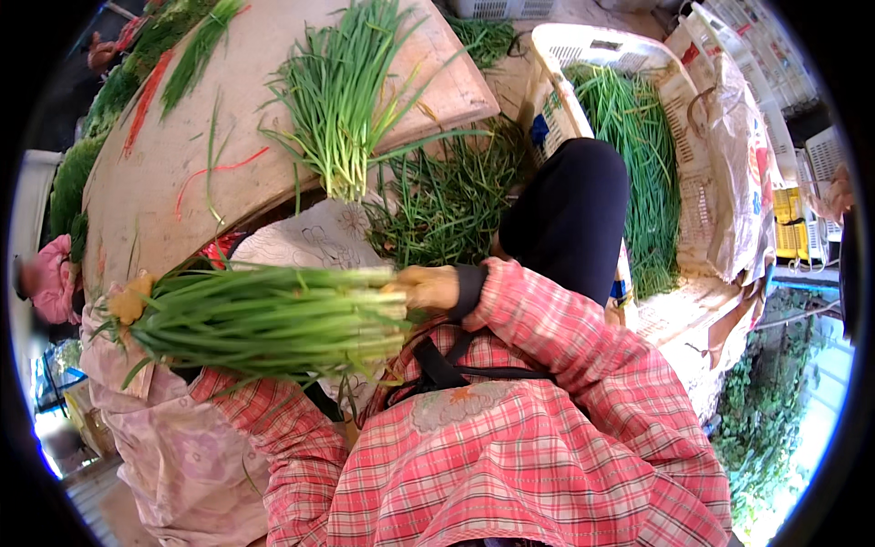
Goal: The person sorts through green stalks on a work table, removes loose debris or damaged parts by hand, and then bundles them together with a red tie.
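Observation:
A thick bunch of green chives (264,319) lies sideways in front of me, leaf tips to the left, pale stem ends to the right, slightly blurred. My right hand (431,288), below a dark cuff, is closed on the stem ends. At the leaf end, my left hand (130,301) shows only a yellowish-brown part beside the leaves; the bunch hides the rest, and its arm runs underneath. Another bunch of chives (342,100) rests on the wooden board (456,82) ahead, its pale stems hanging over the near edge.
Red ties (219,169) and a smaller bunch (200,55) lie on the board's left part. Loose chives (447,205) are heaped beyond my lap. To the right, past my bent knee (570,214), a white plastic crate (583,41) holds chives. Another person's pink sleeve (53,281) shows far left.

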Motion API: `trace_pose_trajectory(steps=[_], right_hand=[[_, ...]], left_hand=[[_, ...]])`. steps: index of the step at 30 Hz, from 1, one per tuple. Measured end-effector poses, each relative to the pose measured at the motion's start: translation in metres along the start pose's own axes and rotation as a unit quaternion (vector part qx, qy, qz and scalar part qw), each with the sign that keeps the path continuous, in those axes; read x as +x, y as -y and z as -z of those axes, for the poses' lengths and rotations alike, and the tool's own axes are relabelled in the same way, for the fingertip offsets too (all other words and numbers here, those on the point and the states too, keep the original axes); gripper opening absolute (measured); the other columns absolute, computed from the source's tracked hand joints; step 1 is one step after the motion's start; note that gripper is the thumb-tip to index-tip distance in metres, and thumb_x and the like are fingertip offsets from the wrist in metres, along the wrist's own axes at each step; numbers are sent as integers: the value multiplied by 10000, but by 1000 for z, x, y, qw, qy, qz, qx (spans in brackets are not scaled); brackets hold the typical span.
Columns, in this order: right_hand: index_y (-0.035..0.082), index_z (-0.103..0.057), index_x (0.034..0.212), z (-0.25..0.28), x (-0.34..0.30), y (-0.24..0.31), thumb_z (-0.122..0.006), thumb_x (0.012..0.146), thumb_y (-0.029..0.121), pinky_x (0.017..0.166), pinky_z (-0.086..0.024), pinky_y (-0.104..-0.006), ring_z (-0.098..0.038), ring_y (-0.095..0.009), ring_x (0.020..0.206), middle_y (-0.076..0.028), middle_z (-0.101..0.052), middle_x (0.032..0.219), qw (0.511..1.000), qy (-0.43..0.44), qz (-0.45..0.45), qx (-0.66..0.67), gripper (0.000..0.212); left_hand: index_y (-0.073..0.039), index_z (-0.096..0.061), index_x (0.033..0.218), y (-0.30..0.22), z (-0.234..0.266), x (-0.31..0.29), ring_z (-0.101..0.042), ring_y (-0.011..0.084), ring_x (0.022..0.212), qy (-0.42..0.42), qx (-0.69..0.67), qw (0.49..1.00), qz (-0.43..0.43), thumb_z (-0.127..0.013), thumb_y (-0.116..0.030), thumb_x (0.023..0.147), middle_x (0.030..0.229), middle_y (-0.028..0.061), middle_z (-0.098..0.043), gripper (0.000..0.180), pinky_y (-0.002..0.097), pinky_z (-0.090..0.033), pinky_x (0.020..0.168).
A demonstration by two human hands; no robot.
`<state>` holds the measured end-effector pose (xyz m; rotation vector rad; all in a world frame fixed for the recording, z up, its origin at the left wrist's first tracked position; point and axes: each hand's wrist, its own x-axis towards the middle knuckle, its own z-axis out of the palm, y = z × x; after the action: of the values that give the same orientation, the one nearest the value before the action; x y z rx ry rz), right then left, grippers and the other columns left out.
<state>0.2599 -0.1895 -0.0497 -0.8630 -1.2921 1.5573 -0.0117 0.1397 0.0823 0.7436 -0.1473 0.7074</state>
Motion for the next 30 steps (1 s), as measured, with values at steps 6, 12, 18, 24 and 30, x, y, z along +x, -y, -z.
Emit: trace_pose_trajectory(steps=[6, 12, 18, 24, 30], right_hand=[[-48, -594, 952, -12, -56, 53, -520, 902, 154, 445, -321, -181, -414, -34, 507, -20, -573, 661, 930, -334, -98, 120, 222], [-47, -551, 1090, 34, -123, 78, -603, 856, 237, 591, -458, -256, -560, -129, 672, -95, -640, 891, 899, -431, -57, -48, 371], [-37, -301, 1351, -3, -47, 61, -735, 764, 235, 965, -376, -329, -481, -227, 1139, -175, -509, 1222, 900, -403, 15, -167, 779], [-41, -445, 1254, -34, -11, 44, -614, 852, 148, 682, -476, -316, -599, -196, 781, -124, -629, 937, 849, -374, -163, -336, 475], [36, -626, 942, 22, -93, 69, -620, 803, 136, 596, -481, -344, -611, -260, 686, -144, -614, 791, 684, -464, -169, -537, 172]], left_hand=[[-128, -549, 750, 27, 61, -42, -536, 220, 661, 126, -280, 886, 348, -545, -298, 842, 754, 46, -545, 193, 380, -438, 607], [-197, -589, 738, 40, 45, -87, -538, 328, 978, -123, -107, 941, 298, -555, -411, 798, 997, 94, -610, 226, 543, -372, 888], [-111, -595, 735, 73, 37, -86, -562, 193, 646, -268, -76, 952, -125, -455, -354, 886, 715, 57, -602, 318, 373, -476, 639], [-142, -505, 641, 76, -16, -69, -431, 137, 453, -390, 81, 891, -216, -422, -345, 917, 518, -14, -484, 353, 293, -420, 520], [-153, -467, 609, 70, -17, -76, -433, 132, 439, -467, 84, 856, -205, -453, -374, 902, 497, -17, -469, 368, 283, -414, 494]])
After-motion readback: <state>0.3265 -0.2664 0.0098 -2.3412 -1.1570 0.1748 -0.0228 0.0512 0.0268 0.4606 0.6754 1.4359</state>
